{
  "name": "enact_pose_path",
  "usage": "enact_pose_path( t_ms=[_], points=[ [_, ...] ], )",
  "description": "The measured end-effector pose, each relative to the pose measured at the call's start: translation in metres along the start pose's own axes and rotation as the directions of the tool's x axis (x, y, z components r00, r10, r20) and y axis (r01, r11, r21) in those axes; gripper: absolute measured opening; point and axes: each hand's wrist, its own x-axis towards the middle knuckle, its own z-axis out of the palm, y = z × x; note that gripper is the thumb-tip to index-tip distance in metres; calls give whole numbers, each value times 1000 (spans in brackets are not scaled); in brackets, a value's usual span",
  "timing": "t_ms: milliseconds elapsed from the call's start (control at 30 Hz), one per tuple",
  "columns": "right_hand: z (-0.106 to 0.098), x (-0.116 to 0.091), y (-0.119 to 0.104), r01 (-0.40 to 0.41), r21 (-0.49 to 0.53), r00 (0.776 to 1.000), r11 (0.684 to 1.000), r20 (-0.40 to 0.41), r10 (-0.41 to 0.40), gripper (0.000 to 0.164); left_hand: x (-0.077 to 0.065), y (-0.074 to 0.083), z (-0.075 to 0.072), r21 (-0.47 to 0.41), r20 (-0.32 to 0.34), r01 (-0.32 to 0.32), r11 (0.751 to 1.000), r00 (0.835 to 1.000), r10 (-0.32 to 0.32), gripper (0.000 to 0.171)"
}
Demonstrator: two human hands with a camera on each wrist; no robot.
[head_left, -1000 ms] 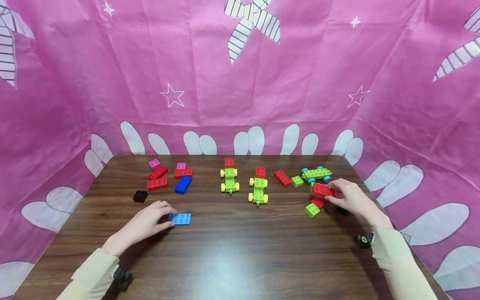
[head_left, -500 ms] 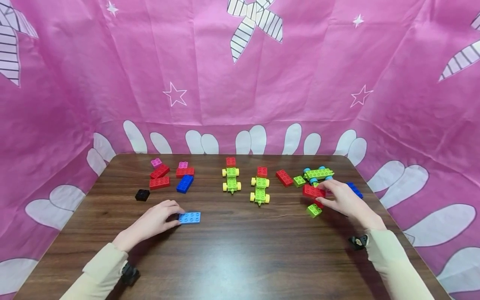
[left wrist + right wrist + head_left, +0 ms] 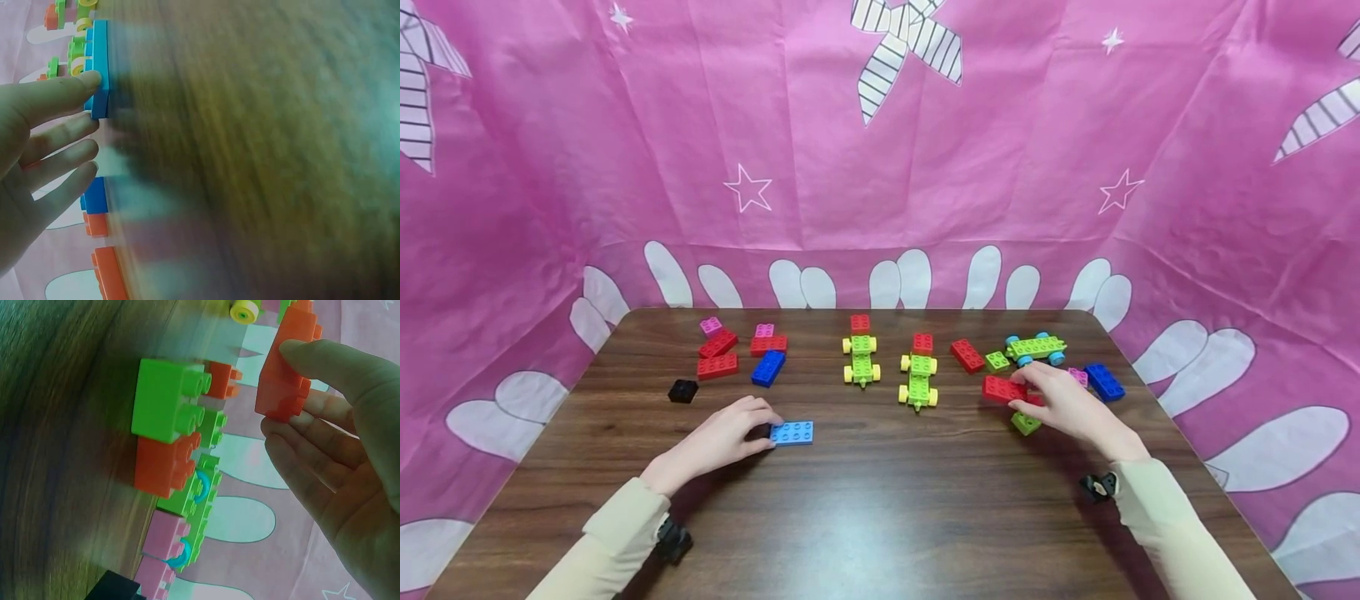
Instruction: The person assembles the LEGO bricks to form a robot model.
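Note:
My left hand (image 3: 718, 440) pinches one end of a light blue brick (image 3: 796, 432), which is low over or on the table; I cannot tell which. In the left wrist view, the thumb lies on this studded brick (image 3: 100, 53) and the other fingers are spread loosely. Between thumb and fingers, my right hand (image 3: 1066, 407) holds a long red brick (image 3: 998, 388). The right wrist view has that red brick (image 3: 282, 378) raised off the table. Beneath the hand stand a small green brick (image 3: 159, 400) and a small red brick (image 3: 159, 465), partly hidden from the head camera.
Two green cars with yellow wheels (image 3: 861, 362) (image 3: 918, 385) stand mid-table; a blue-wheeled car (image 3: 1036, 347) is behind my right hand. Red bricks (image 3: 718, 366), a dark blue brick (image 3: 767, 367) and a black brick (image 3: 682, 391) lie left. Another dark blue brick (image 3: 1104, 382) lies right.
My left hand has moved right with the light blue brick. My right hand has carried the red brick left, uncovering the dark blue and pink bricks at the right.

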Motion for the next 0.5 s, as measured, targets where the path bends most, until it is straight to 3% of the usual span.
enact_pose_path(
  t_ms=[500],
  points=[
    [5, 11, -23, 34, 42, 999, 999, 33, -36, 34, 8, 7, 3, -23, 19, -39, 999, 999, 39, 28]
  ],
)
